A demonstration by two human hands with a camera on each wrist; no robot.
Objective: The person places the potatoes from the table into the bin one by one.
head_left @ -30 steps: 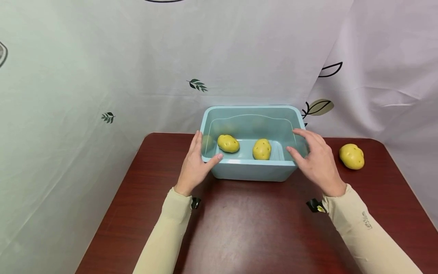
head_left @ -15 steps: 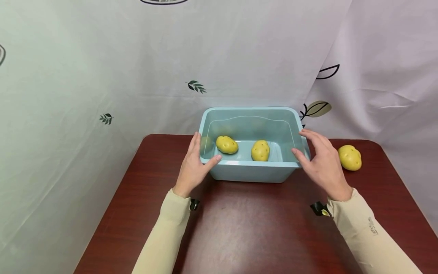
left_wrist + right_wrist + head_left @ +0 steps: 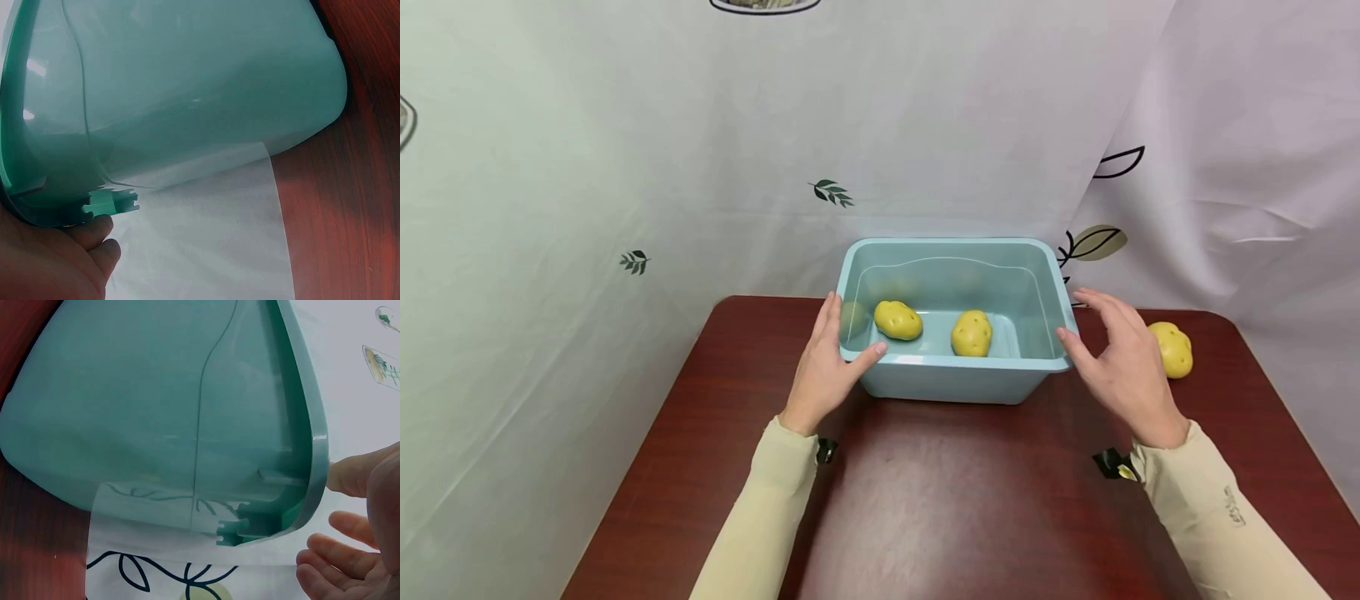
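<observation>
A light blue plastic bin stands at the back of the table, holding two yellow potatoes, one potato on the left and another potato near the middle. My left hand grips the bin's front left corner, thumb over the rim; the left wrist view has its fingertips under the rim. Beside the right front corner is my right hand, fingers spread and loosely bent, with nothing in it. In the right wrist view its thumb is at the rim; whether it touches cannot be told.
A third potato lies on the dark red table to the right, partly hidden behind the right hand. White cloth with leaf prints hangs close behind the bin and along both sides.
My right hand has come off the bin's right rim and shifted right, now overlapping the third potato in view. The left hand has stayed on its corner.
</observation>
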